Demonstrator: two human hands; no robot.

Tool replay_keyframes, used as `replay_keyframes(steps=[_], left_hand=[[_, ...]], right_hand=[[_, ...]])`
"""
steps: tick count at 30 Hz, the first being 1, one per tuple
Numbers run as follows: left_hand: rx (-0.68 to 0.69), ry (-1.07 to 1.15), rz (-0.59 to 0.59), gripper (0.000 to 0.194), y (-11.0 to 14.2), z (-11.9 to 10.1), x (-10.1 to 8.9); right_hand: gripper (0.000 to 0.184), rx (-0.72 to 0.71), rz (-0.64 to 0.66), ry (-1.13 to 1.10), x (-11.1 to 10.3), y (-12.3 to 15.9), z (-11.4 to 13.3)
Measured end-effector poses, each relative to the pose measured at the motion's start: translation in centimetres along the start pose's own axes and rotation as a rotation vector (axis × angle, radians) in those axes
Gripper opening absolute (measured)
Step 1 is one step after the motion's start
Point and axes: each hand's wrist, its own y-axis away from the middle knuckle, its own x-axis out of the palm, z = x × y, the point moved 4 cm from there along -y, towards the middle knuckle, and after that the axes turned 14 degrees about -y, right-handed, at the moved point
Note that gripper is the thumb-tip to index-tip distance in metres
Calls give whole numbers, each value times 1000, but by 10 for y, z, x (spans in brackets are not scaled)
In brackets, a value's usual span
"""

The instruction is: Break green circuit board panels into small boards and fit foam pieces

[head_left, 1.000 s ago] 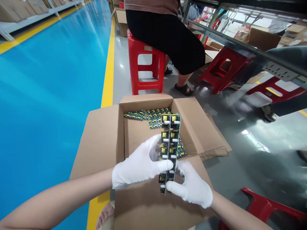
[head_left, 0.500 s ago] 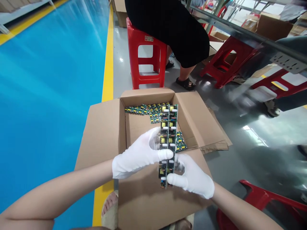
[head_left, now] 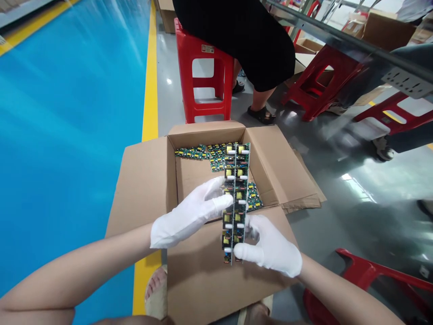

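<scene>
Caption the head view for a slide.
Two white-gloved hands, left and right, hold paired circuit boards above an open cardboard box.

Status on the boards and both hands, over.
Left hand and right hand gripping two upright circuit boards. Open carton beneath, more boards inside. No obstruction seen between hands and carton.

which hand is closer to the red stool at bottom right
Right: the right hand is up and left of the stool; the left hand is farther left, across the held boards.
</scene>
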Motion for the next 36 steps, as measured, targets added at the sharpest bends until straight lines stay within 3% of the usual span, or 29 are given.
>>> replay_keyframes(steps=[10,16,19,21,22,25,27,29,31,36], left_hand=[[-11,14,-38,48,-1,-7,6],[-147,40,-133,52,0,-3,8],[-175,4,-177,48,3,-1,9],[-181,-2,-173,45,6,-2,10],[-186,-2,-165,44,8,-3,11],[-238,-35,-143,43,13,-6,16],[-281,-63,-128,40,15,-7,20],[-284,-69,-103,37,15,-7,25],[-253,-56,-74,37,13,-7,29],[-212,-39,-47,39,13,-1,33]], right_hand=[[42,3,-5,91,-3,2,-5],[48,51,-13,183,2,2,-3],[54,30,56,320,4,2,7],[57,-54,84,493,0,5,20],[57,-132,35,600,-4,9,30],[43,-491,-359,906,-22,30,63],[35,-746,-479,1082,-21,46,80],[37,-923,-379,1239,-11,54,87],[38,-988,-272,1329,-2,54,88],[35,-970,-319,1354,3,47,82]])
